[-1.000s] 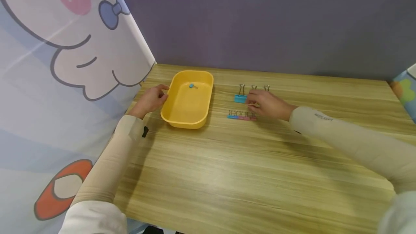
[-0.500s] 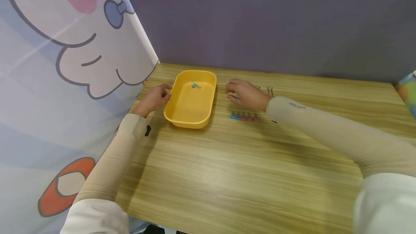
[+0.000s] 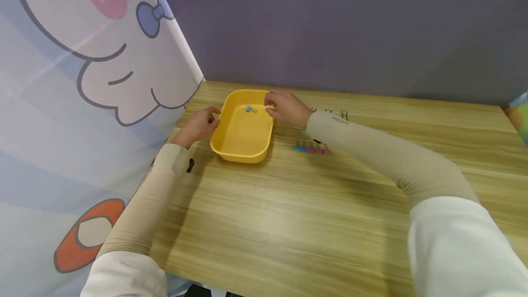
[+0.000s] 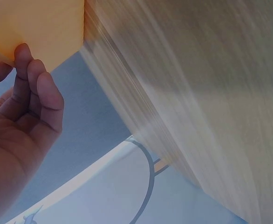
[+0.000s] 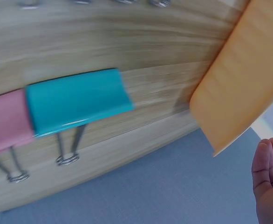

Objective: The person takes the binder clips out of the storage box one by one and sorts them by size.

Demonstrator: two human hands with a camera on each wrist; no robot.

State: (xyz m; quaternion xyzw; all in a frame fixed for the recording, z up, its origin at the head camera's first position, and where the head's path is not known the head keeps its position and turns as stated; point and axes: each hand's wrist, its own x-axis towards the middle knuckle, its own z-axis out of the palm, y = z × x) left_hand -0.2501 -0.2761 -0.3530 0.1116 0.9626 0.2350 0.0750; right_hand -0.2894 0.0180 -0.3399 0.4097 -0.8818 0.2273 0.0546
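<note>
A yellow plastic tray [image 3: 243,143] stands at the left of the wooden table, with a small blue binder clip [image 3: 249,109] lying inside near its far end. My left hand [image 3: 199,126] pinches the tray's left rim between thumb and fingers. Over the tray's far right rim hovers my right hand [image 3: 288,108], fingers bent toward the thumb; whether anything small sits between them is hidden. The right wrist view shows a large teal binder clip [image 5: 78,100] beside a pink binder clip [image 5: 6,123], both apart from that hand.
A row of several small blue and pink binder clips [image 3: 311,149] lies right of the tray, nearer than the large ones, which my right forearm partly covers. A grey wall [image 3: 350,31] borders the table's back; a cartoon-printed sheet [image 3: 62,118] lines its left.
My right hand has moved left from beside the binder clips, past the large blue one, to the tray's right rim. My left hand stays at the tray. The view has shifted slightly.
</note>
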